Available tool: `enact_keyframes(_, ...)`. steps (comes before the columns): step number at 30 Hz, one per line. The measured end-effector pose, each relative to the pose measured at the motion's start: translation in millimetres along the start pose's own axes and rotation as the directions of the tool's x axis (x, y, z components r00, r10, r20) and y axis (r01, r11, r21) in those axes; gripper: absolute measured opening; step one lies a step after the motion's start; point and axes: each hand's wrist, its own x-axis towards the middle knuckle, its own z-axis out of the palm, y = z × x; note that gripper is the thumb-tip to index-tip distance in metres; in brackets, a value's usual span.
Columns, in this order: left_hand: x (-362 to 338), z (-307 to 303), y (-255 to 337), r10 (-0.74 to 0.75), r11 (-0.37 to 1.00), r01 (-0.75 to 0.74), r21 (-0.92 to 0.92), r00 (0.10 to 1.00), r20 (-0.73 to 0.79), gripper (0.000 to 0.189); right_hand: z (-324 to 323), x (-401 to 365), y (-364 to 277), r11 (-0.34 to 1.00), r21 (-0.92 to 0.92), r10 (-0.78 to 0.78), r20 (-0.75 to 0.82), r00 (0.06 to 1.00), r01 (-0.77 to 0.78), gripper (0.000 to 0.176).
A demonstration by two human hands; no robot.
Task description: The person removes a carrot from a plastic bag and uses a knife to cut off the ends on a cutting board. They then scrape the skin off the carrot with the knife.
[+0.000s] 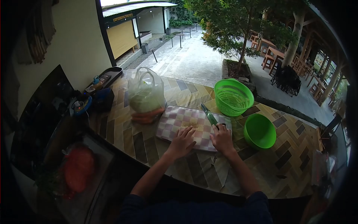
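A checkered pink-and-white cutting board (172,125) lies on the tiled counter in front of me. My left hand (182,141) rests on its near edge with fingers stretched out over the surface. Just beyond those fingertips is a small brownish patch (191,124), too small to make out. My right hand (223,140) is closed around the handle of a knife (209,115). The blade, greenish in this light, points up and left over the board's right side, apart from my left hand.
A green colander (234,98) and a green bowl (260,131) stand right of the board. Behind its left side sits a plastic bag (146,89) with carrots (147,116) by it. A red bag (79,168) lies lower left.
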Motion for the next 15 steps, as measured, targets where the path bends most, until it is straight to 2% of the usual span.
enact_keyframes(5, -11.1, -56.7, -10.7, -0.019, 0.997, 0.009, -0.079, 0.991, -0.133, 0.051, -12.0, 42.3, -59.8, 0.948, 0.244, -0.188, -0.098, 0.977, 0.206, 0.04)
enact_keyframes(10, -18.7, -109.4, -59.1, -0.05, 0.997, 0.029, -0.074, 0.95, -0.309, 0.048, -16.3, 92.9, -138.9, 0.863, 0.351, -0.306, -0.211, 0.928, 0.364, 0.042)
enact_keyframes(13, -23.0, -132.6, -99.6, -0.073, 0.997, 0.057, -0.053, 0.919, -0.387, 0.049, -27.2, 141.9, -177.6, 0.824, 0.378, -0.348, -0.25, 0.903, 0.422, 0.048)
enact_keyframes(15, -25.5, -149.7, -120.0, -0.121, 0.993, 0.105, -0.061, 0.91, -0.397, 0.047, -21.5, 188.8, -194.3, 0.863, 0.277, -0.335, -0.311, 0.889, 0.422, 0.058)
